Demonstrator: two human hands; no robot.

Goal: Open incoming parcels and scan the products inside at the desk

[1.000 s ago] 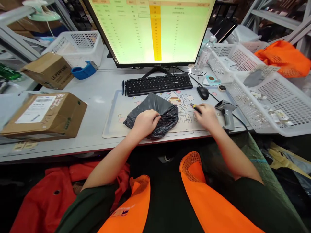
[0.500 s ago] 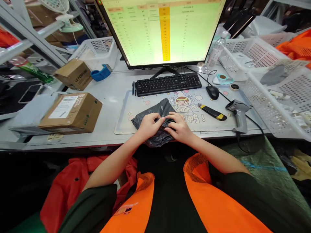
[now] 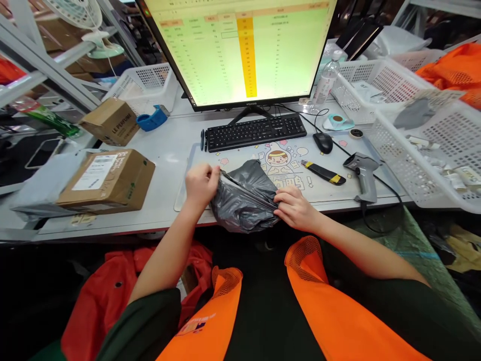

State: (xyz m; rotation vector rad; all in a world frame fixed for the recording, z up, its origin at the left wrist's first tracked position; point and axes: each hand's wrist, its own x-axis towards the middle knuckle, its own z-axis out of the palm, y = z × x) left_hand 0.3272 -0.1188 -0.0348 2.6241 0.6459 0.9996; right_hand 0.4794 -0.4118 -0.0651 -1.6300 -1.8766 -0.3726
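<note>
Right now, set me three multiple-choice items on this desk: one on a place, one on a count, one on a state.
1. Where does the utility knife lie?
A. on the desk mat
B. in a white basket
C. on the keyboard

2. How many cardboard boxes stand on the table?
A. one
B. two
C. four

3. How do the hands hold the grey plastic bag?
A. only the left hand holds it
B. both grip it, pulling it taut
C. neither touches it

Answers:
1. A, it lies on the mat between the bag and the barcode scanner.
2. B, a labelled box and a smaller one behind it.
3. B, the left hand and the right hand pinch opposite ends, and the plastic is stretched between them.
</note>
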